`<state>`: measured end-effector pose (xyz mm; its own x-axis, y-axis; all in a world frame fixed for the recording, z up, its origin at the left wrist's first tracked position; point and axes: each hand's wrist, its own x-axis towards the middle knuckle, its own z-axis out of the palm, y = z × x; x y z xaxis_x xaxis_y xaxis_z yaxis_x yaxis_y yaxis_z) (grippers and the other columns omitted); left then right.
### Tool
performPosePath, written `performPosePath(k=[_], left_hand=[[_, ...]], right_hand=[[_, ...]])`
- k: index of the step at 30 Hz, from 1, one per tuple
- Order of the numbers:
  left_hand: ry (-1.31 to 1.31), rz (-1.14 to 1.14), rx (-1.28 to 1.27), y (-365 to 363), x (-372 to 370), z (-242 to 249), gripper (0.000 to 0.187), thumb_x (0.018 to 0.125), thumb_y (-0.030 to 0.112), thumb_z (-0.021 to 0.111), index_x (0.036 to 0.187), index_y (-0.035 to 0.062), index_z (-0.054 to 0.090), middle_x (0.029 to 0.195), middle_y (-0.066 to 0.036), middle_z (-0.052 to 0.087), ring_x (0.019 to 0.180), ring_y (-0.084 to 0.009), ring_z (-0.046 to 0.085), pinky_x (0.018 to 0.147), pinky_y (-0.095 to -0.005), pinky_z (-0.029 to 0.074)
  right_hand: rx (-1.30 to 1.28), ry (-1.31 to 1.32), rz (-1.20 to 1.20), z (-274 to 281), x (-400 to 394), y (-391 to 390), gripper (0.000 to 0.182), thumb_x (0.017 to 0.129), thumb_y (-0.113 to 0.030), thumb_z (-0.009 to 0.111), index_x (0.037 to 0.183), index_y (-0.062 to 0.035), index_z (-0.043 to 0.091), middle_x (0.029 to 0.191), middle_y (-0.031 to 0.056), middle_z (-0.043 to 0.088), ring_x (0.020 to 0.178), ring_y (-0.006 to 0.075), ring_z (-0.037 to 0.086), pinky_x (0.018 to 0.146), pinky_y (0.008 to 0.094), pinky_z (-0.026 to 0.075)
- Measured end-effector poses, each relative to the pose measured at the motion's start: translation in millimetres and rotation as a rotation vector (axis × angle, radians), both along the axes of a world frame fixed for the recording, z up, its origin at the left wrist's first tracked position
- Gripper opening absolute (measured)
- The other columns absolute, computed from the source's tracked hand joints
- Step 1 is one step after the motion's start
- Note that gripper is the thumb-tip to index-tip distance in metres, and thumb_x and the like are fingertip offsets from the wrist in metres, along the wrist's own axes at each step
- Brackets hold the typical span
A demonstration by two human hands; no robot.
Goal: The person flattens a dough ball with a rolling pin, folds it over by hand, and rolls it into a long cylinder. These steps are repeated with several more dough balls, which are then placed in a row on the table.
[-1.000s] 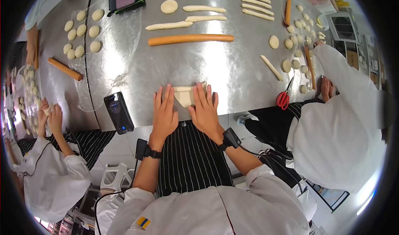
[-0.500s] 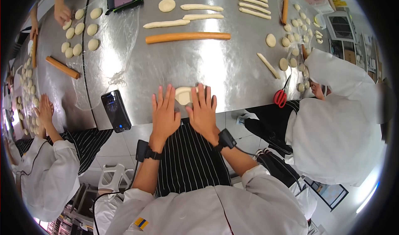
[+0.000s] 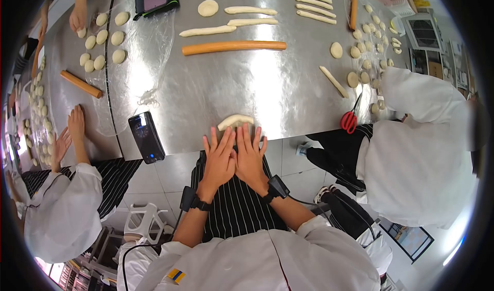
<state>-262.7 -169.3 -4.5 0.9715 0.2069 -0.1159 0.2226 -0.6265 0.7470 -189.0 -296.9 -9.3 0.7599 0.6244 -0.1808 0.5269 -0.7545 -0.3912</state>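
Note:
A short, slightly curved roll of dough (image 3: 235, 121) lies near the front edge of the steel table (image 3: 206, 90). My left hand (image 3: 220, 160) is flat with its fingers stretched out, its fingertips at the near side of the dough. Alongside it, thumbs meeting, my right hand (image 3: 250, 157) also points its straight fingers at the roll. Neither hand grasps anything. Farther back, a wooden rolling pin (image 3: 234, 48) lies crosswise. Behind the pin are long dough strips (image 3: 250, 10) and a flat dough round (image 3: 208, 7).
A black phone (image 3: 146, 137) sits left of my hands, by a plastic sheet (image 3: 164, 49) with dough balls (image 3: 118, 56). Red-handled scissors (image 3: 349, 122) lie at the right edge. Co-workers stand on both sides; another person's hand (image 3: 78, 18) touches dough at upper left.
Both my hands have drawn back toward me and closer together. The dough, a flattened piece with a raised far edge before, is now a narrow curved roll. The left co-worker's hands have parted.

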Motion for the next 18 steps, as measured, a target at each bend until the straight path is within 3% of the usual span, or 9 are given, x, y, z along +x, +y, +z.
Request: performPosePath(k=[1, 3, 7, 9, 10, 11, 13, 15, 18], left_hand=[[0.004, -0.002, -0.003, -1.2, 2.8, -0.6, 0.07, 0.102, 0.016, 0.05, 0.169, -0.0005, 0.038, 0.18, -0.016, 0.031, 0.169, -0.0471, 0.008, 0.13, -0.0707, -0.003], [-0.004, 0.205, -0.003, -1.8, 16.4, -1.7, 0.067, 0.101, 0.015, 0.05, 0.166, -0.0003, 0.044, 0.179, -0.016, 0.033, 0.169, -0.0479, 0.007, 0.13, -0.0704, -0.005], [0.094, 0.073, -0.003, -2.8, 9.5, 12.5, 0.068, 0.099, 0.013, 0.049, 0.165, -0.0002, 0.046, 0.178, -0.017, 0.034, 0.168, -0.0503, 0.007, 0.13, -0.0707, -0.005], [-0.007, 0.085, -0.067, -7.4, -12.2, 13.6, 0.067, 0.1, 0.014, 0.047, 0.166, 0.0004, 0.044, 0.178, -0.018, 0.034, 0.167, -0.0512, 0.01, 0.13, -0.0705, -0.004], [-0.05, 0.166, 0.015, -9.7, -11.6, 13.3, 0.062, 0.107, 0.02, 0.044, 0.166, 0.0002, 0.043, 0.178, -0.019, 0.034, 0.167, -0.0509, 0.013, 0.131, -0.0688, -0.001], [-0.048, 0.166, 0.01, -11.5, -6.8, 8.9, 0.062, 0.107, 0.02, 0.044, 0.166, 0.0002, 0.043, 0.178, -0.019, 0.034, 0.167, -0.0509, 0.013, 0.131, -0.0688, -0.001], [-0.067, 0.19, -0.055, 3.3, 38.1, 23.8, 0.06, 0.113, 0.027, 0.039, 0.167, 0.0002, 0.042, 0.177, -0.019, 0.036, 0.167, -0.0497, 0.013, 0.132, -0.0665, 0.001], [-0.061, 0.166, -0.187, 6.2, 51.3, 8.0, 0.061, 0.115, 0.03, 0.035, 0.169, 0.0016, 0.039, 0.178, -0.018, 0.034, 0.167, -0.0492, 0.013, 0.133, -0.0645, 0.002], [0.002, 0.097, 0.048, -1.4, 43.7, 10.5, 0.062, 0.115, 0.032, 0.034, 0.17, 0.0033, 0.037, 0.179, -0.016, 0.032, 0.167, -0.0495, 0.013, 0.131, -0.0674, 0.003]], right_hand=[[0.011, -0.027, -0.01, 4.0, -1.1, 0.8, 0.073, 0.112, -0.035, 0.054, 0.172, -0.0031, 0.03, 0.182, 0.0184, 0.021, 0.167, 0.0488, 0.012, 0.126, 0.0748, 0.008], [0.05, -0.007, -0.057, -1.1, 15.4, 9.2, 0.072, 0.111, -0.034, 0.054, 0.172, -0.0028, 0.031, 0.182, 0.0193, 0.02, 0.166, 0.0519, 0.012, 0.125, 0.0749, 0.009], [0.025, 0.01, 0.017, -0.3, 0.4, -2.1, 0.074, 0.11, -0.032, 0.056, 0.172, -0.0015, 0.03, 0.181, 0.0211, 0.022, 0.165, 0.0539, 0.012, 0.125, 0.0752, 0.009], [0.056, 0.077, -0.044, 12.1, -17.0, -8.8, 0.076, 0.108, -0.032, 0.058, 0.172, -0.0011, 0.03, 0.181, 0.0207, 0.023, 0.166, 0.0503, 0.012, 0.125, 0.0762, 0.008], [0.093, -0.021, -0.067, 13.4, -15.1, -6.6, 0.076, 0.108, -0.035, 0.056, 0.172, -0.0012, 0.03, 0.18, 0.0209, 0.026, 0.166, 0.0502, 0.015, 0.127, 0.074, 0.009], [0.088, -0.02, -0.067, 10.7, -6.5, -5.3, 0.076, 0.108, -0.035, 0.056, 0.172, -0.0012, 0.03, 0.18, 0.0209, 0.026, 0.166, 0.0502, 0.015, 0.127, 0.074, 0.009], [0.338, 0.069, -0.038, 30.0, 42.2, 23.2, 0.072, 0.11, -0.035, 0.051, 0.171, -0.001, 0.032, 0.178, 0.0214, 0.03, 0.165, 0.0512, 0.018, 0.129, 0.0702, 0.011], [0.311, -0.012, 0.025, 20.6, 67.6, 32.8, 0.07, 0.111, -0.036, 0.049, 0.17, -0.0003, 0.036, 0.178, 0.0212, 0.032, 0.165, 0.0499, 0.021, 0.13, 0.0679, 0.012], [0.27, 0.082, 0.161, 4.7, 66.9, 9.2, 0.069, 0.11, -0.036, 0.05, 0.168, 0.0002, 0.039, 0.178, 0.0208, 0.032, 0.166, 0.0476, 0.021, 0.13, 0.0689, 0.013]])
